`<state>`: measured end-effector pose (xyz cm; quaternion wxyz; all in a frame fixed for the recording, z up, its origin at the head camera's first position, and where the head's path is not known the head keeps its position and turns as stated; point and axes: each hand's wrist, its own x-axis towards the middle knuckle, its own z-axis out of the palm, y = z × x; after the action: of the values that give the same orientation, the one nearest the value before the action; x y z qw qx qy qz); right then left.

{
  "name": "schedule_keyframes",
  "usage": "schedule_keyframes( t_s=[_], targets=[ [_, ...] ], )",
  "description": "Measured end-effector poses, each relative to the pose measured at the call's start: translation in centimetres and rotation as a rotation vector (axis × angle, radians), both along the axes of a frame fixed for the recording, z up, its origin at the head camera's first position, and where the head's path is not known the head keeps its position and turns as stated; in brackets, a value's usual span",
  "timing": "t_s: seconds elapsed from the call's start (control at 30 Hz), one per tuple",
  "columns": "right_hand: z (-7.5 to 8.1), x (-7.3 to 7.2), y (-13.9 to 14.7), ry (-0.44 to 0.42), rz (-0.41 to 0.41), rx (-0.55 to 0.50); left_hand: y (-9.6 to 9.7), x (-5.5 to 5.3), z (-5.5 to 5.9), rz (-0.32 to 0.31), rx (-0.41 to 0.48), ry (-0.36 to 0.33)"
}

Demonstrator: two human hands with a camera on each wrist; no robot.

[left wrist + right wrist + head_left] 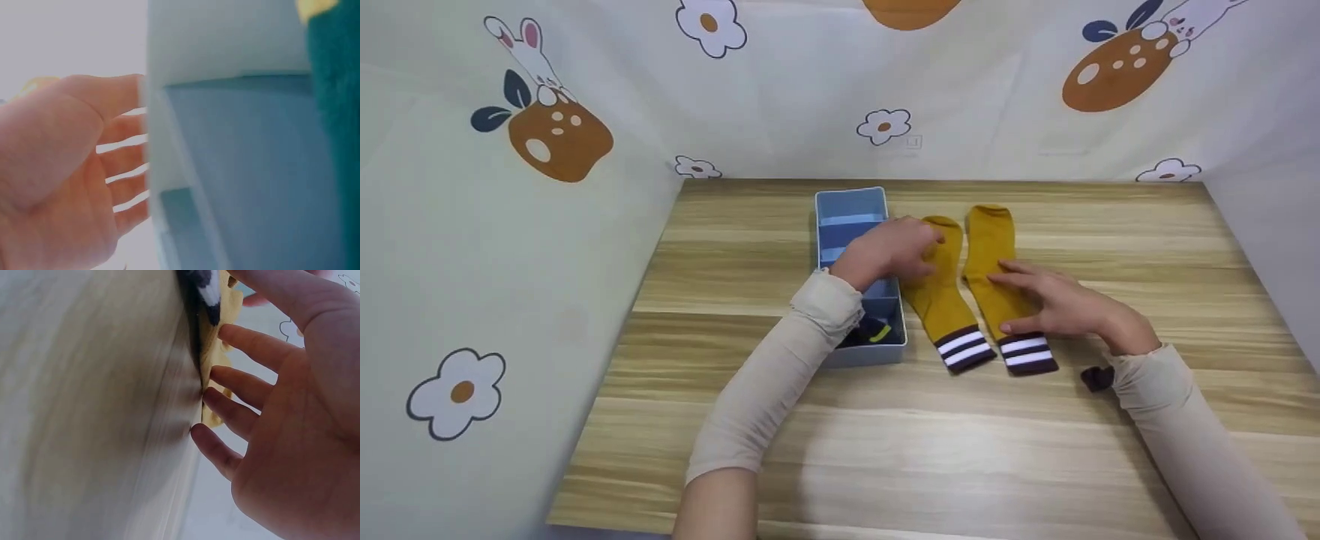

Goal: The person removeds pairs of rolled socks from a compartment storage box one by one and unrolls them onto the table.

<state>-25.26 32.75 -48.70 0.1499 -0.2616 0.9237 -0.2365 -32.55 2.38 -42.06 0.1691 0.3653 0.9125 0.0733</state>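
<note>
Two mustard-yellow socks with dark cuffs and white stripes lie flat side by side, toes pointing away. My left hand (896, 246) reaches across the blue box to the left sock (949, 307), its fingers over the upper part. In the left wrist view its fingers (126, 152) are extended and spaced apart, partly hidden behind the box wall. On the right sock (988, 232), my right hand (1061, 300) has its fingertips at the right edge and thumb near the cuff. The right wrist view shows its fingers (242, 388) spread, with no sock gripped.
The long blue divided box (851, 201) stands left of the socks, with a dark item with a yellow band (874, 330) in its near compartment. A small dark bundle (1097, 378) sits beside the right sleeve. A patterned cloth (810, 97) hangs behind the wooden table (720, 247).
</note>
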Motion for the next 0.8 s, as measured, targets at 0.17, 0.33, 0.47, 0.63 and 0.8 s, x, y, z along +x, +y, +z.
schedule_keyframes(
  t_s=[0.17,0.33,0.47,0.63,0.8],
  targets=[
    [0.1,-0.1,-0.2,-0.007,-0.004,0.0,-2.6,0.7,1.4,0.02,0.126,0.044],
    [0.1,-0.1,-0.7,0.003,-0.008,-0.008,-5.9,1.8,1.8,0.065,0.194,0.08],
    [0.2,0.0,-1.1,0.019,-0.016,-0.022,-8.0,2.4,1.4,0.065,0.217,0.081],
    [0.9,0.3,-2.7,0.076,-0.013,-0.062,-9.8,3.5,1.0,0.102,0.242,0.033],
    [2.5,1.2,-5.6,0.109,0.044,-0.134,-11.7,4.1,0.3,0.106,0.301,0.088]
  ],
)
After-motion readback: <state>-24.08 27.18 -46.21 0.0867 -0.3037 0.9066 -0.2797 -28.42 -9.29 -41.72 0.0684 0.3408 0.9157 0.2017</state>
